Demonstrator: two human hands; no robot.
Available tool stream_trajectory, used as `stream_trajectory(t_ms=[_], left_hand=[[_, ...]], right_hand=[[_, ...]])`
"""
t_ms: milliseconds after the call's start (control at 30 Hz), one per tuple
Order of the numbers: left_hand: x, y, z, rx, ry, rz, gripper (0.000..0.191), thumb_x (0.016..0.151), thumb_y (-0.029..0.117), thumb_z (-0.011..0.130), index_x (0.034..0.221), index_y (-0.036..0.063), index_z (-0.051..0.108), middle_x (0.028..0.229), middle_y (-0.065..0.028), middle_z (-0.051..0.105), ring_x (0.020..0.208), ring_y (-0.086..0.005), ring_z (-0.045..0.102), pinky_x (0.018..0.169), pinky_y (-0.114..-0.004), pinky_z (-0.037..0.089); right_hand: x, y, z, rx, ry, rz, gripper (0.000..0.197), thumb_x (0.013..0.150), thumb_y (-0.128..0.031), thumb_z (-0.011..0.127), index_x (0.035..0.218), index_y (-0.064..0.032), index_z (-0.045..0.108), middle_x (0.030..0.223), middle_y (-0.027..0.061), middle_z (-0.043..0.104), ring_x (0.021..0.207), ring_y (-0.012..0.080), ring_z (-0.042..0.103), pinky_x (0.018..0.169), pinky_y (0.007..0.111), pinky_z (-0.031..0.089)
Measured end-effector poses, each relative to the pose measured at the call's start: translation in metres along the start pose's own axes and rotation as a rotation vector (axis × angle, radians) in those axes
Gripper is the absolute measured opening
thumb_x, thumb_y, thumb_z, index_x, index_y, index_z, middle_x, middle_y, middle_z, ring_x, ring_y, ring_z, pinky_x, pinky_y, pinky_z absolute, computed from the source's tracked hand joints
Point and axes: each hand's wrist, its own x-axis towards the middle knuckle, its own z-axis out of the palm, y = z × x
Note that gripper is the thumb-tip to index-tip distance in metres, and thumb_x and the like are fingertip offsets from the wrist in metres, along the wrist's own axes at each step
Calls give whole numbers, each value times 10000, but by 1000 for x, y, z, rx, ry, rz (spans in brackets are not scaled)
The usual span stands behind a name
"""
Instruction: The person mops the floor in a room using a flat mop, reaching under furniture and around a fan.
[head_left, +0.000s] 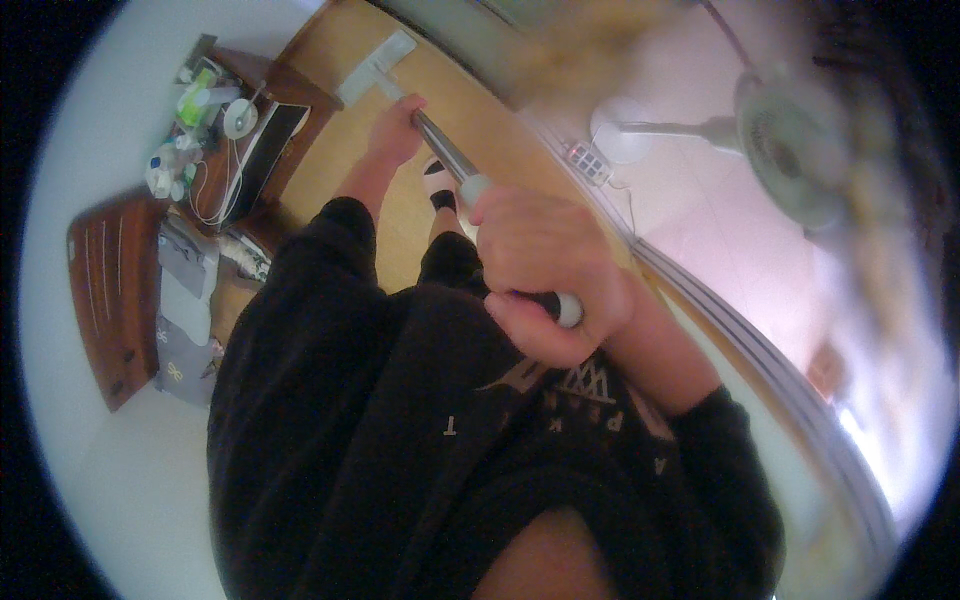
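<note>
A flat mop with a pale rectangular head (377, 69) rests on the yellow-brown floor at the top of the view. Its shiny metal pole (448, 148) slants back towards my chest. Up close, my right hand (551, 270) wraps around the grip near the upper end, and the rounded white end cap (570, 309) pokes out beside the thumb. Farther down the pole, close to the mop head, my left hand (397, 129) is closed around the shaft. One foot in a slide sandal (439, 180) shows beneath the pole, between my arms.
At left stands a dark wooden desk (259, 150) crowded with bottles, a white lamp (241, 118) and cables. Beside it is a wooden chair (112, 292) with grey cloth. Right of a sliding-door track (720, 330) stand an electric fan (787, 150) and a power strip (589, 163).
</note>
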Motion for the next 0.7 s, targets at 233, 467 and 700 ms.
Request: stream_trajectory(t_ms=[233, 467, 700], left_hand=[[-27, 33, 16, -22, -78, -63, 342, 777, 95, 626, 1107, 167, 568, 983, -150, 650, 950, -347, 620, 797, -394, 480], [-49, 39, 49, -3, 10, 134, 396, 733, 93, 654, 1112, 154, 556, 972, -139, 648, 937, -334, 624, 798, -392, 491], [-75, 81, 74, 34, -168, 103, 331, 761, 121, 638, 1073, 118, 528, 1024, -139, 633, 953, -365, 606, 776, -433, 494]], right_hand=[[-30, -31, -15, -23, -5, 104, 104, 583, -12, 537, 575, -24, 434, 579, 93, 428, 541, 302, 455, 655, 413, 445], [-58, -67, -39, -73, -33, 199, 115, 593, -94, 529, 579, -11, 450, 592, 102, 459, 567, 297, 501, 727, 428, 469], [-88, -97, -60, 5, 5, 193, 99, 604, -43, 566, 584, -30, 470, 592, 92, 459, 540, 298, 458, 646, 415, 450]])
